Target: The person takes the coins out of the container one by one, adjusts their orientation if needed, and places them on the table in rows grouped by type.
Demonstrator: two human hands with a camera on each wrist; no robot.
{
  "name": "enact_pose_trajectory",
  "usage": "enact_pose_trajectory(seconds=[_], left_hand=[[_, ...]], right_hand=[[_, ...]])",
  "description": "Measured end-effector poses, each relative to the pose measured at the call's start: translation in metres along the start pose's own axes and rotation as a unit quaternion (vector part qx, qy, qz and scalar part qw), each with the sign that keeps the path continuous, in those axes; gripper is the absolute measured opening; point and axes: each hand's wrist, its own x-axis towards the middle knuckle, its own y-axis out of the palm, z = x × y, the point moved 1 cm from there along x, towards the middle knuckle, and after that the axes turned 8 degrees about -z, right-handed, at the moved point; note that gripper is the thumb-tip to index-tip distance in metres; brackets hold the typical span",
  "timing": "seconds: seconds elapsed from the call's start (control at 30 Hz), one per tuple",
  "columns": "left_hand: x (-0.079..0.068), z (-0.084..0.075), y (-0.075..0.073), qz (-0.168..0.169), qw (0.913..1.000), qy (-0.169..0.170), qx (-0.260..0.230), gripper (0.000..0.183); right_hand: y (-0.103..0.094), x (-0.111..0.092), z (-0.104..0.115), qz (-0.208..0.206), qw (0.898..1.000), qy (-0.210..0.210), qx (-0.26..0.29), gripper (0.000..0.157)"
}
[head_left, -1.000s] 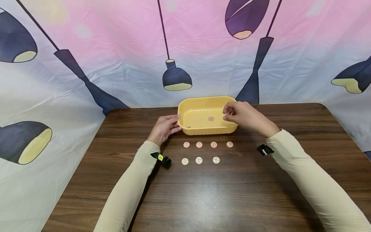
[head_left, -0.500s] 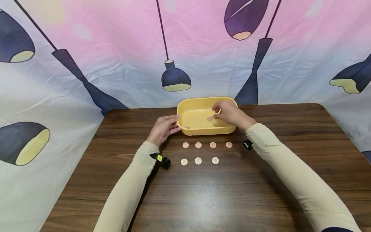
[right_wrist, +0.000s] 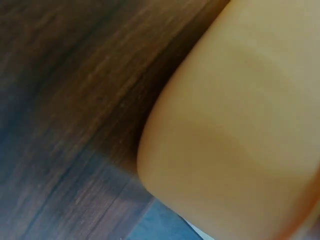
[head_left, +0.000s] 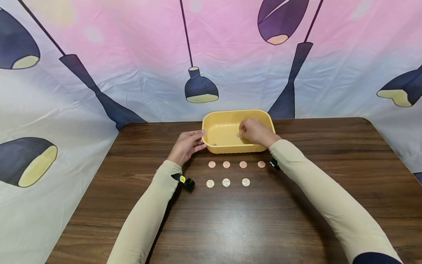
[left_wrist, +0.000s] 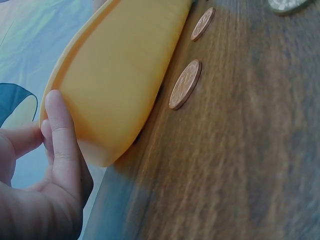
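A yellow plastic tub (head_left: 227,147) stands at the back of the dark wooden table (head_left: 230,220). My right hand (head_left: 241,132) reaches down inside it, its curled fingertips on a copper coin (head_left: 239,135) lying on the tub's floor. My left hand (head_left: 199,139) rests against the tub's left end; in the left wrist view a straight finger (left_wrist: 62,135) lies along the tub's wall (left_wrist: 125,75). A small dull coin (head_left: 213,144) lies in the tub's near left corner. The right wrist view shows only the tub's outer wall (right_wrist: 240,125) and table.
Just in front of the tub lies a row of several copper coins (head_left: 226,164), with three pale coins (head_left: 226,182) in a row behind them, nearer me. Two copper coins (left_wrist: 185,84) show beside the tub in the left wrist view. A printed cloth backdrop (head_left: 132,73) hangs behind the table.
My right hand has moved left from above the tub's right rim and down into the tub, onto the copper coin. The left hand and the coins on the table have not moved.
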Motion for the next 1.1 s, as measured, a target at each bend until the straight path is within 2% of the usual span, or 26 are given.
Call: enact_pose_trajectory(seconds=[0.13,0.3,0.57,0.77,1.1], left_hand=[[0.0,0.0,0.001,-0.002,1.0,-0.001,-0.001,0.042],[0.0,0.0,0.001,-0.004,1.0,-0.005,-0.006,0.041],[-0.001,-0.002,0.002,0.001,1.0,-0.001,-0.001,0.043],[-0.001,-0.001,0.002,-0.001,1.0,-0.001,0.001,0.043],[0.0,0.0,0.001,0.0,1.0,-0.001,0.0,0.043]], right_hand=[[0.002,0.003,-0.001,0.007,1.0,-0.012,-0.013,0.014],[0.004,0.006,-0.001,0.016,0.999,-0.018,-0.024,0.019],[0.005,0.008,-0.002,0.008,0.999,-0.003,-0.032,0.012],[0.005,0.011,-0.002,0.026,0.999,-0.002,-0.035,0.009],[0.005,0.013,-0.006,0.045,0.998,0.012,-0.039,0.016]])
